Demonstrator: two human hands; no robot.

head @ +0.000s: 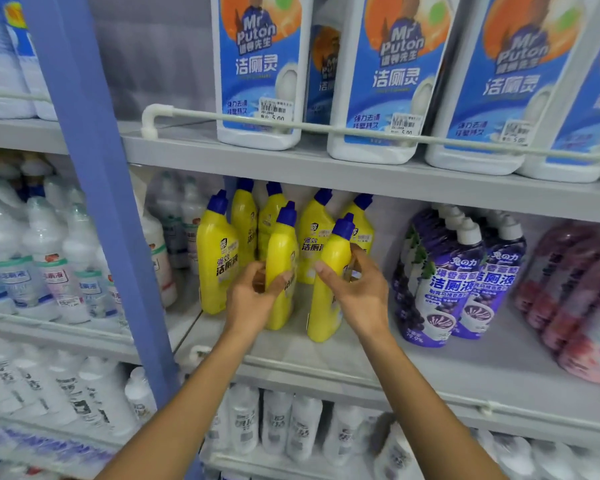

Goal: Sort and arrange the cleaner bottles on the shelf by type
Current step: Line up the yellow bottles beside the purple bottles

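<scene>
two hands work the middle shelf (378, 372), each wrapped around a yellow bottle with a blue cap. the left hand (253, 299) grips the left front yellow bottle (280, 271) around its lower body, fingers curled on its front. the right hand (357, 289) grips the right front yellow bottle (329, 289), thumb on the near side and fingers round the far side. both bottles stand upright near the front edge of the shelf, just ahead of the yellow cluster (257, 233) of about five more of the same kind.

taking that yellow cluster as the landmark: left of it, toward the back of the shelf, stand pale clear bottles (174, 220); right of it, past a bare gap of shelf, stands a tidy block of purple bottles (465, 271), and beyond those pink bottles (575, 292). above it, large white jugs with blue labels (385, 81) line the upper shelf behind a rail.

as a judgement, sorting looks largely done: each colour sits in its own group. what seems left is lining up the yellow bottles, whose labels face different ways and whose rows are uneven, and setting these two front ones into place. the lowest shelves are too blurred to assess.
</scene>
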